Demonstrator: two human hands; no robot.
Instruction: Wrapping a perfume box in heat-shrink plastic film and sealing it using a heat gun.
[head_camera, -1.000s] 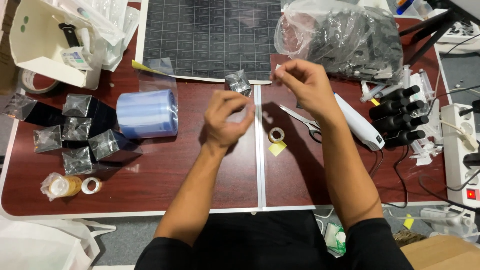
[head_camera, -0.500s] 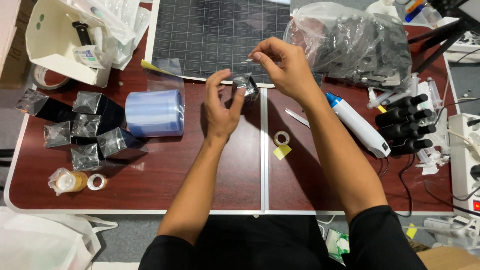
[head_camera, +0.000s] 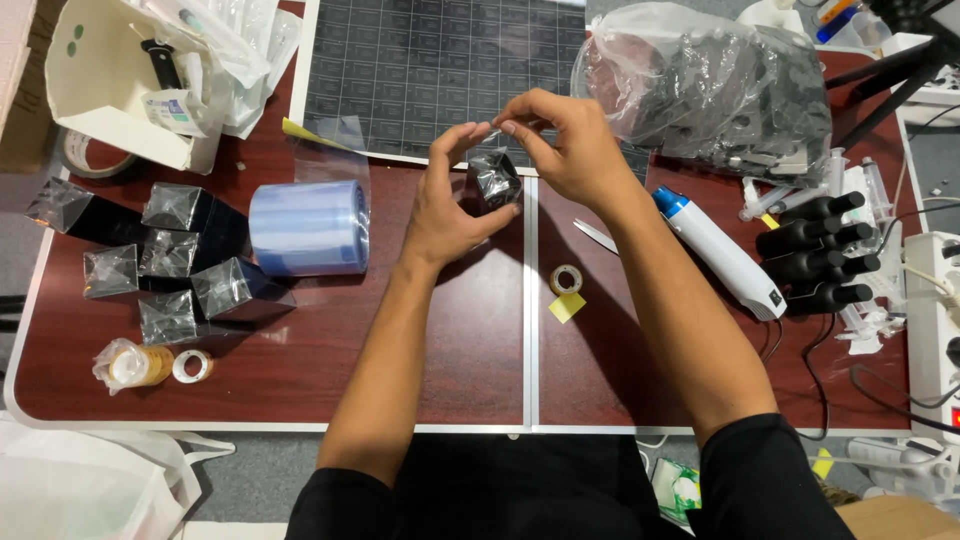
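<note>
Surface (head_camera: 300, 390): dark red, split by a pale seam.
Grid mat (head_camera: 430, 70): far edge.
Clear bag (head_camera: 710, 85): beside it.
Film roll (head_camera: 308, 228): left of centre.
Left hand (head_camera: 445, 205): cups the small wrapped black box (head_camera: 493, 180), held above the seam.
Right hand (head_camera: 565, 140): pinches its film.

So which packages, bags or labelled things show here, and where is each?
Small black box in clear wrap: between both hands, centre.
Wrapped black boxes: clustered left.
Clear bag of dark parts: top right.
White carton: top left, open.
Blue film roll: left of centre.
</note>
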